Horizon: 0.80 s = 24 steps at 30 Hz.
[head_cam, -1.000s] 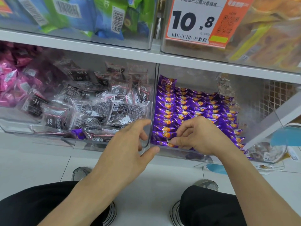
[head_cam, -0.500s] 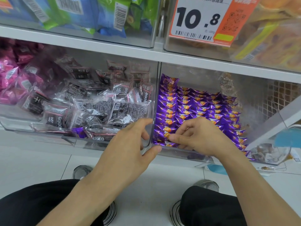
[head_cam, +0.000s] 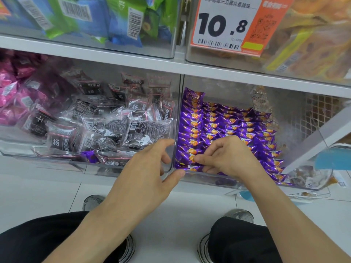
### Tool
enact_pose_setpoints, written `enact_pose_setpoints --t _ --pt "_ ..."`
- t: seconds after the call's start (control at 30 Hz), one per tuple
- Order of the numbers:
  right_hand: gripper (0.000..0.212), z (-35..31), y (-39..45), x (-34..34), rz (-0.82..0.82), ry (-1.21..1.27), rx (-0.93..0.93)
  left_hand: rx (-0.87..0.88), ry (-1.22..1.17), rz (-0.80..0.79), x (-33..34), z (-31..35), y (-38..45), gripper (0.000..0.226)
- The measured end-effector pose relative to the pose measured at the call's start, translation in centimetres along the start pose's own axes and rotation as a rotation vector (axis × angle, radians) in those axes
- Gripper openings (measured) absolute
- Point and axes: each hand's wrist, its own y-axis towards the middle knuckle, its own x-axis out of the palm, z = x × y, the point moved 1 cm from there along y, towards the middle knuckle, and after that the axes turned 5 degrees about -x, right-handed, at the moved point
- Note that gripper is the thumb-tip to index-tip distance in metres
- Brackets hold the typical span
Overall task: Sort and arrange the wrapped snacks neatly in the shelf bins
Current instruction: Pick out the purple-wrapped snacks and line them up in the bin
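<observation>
A: What stood largest around the price tag [head_cam: 224, 25]?

B: Below it ran the white shelf [head_cam: 114, 59], and under that two clear bins. The right bin [head_cam: 209, 180], directly beneath the tag, held purple snacks [head_cam: 228, 126] packed in neat rows. The left bin [head_cam: 47, 158], down and left of the tag, held black-wrapped snacks [head_cam: 144, 131] in a loose heap, with one stray purple packet [head_cam: 89, 155] at its front.

A: And the hands?

B: Both were below the tag at the bins' front edge. The left hand [head_cam: 148, 173] clasped the wall where the bins met, thumb outside. The right hand [head_cam: 226, 156] lay on the front purple rows, its fingertips [head_cam: 197, 159] pinching a packet there.
</observation>
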Motion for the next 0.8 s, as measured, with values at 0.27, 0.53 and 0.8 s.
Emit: enact_pose_setpoints --t 0.27,0.53,0.8 --pt "0.026 -2.5 -1.7 -1.8 0.33 -0.222 -0.278 0.099 -0.017 0.081 -2.8 0.4 0.6 0.031" --pt "0.016 -10.7 -1.5 6.5 0.09 -0.187 -0.823 0.09 -0.022 0.109 -12.0 -2.1 2.5 0.02" --pt "0.081 -13.2 5.1 10.0 -0.245 -0.851 -0.649 -0.089 0.322 -0.194 -10.9 -11.6 4.0 0.056"
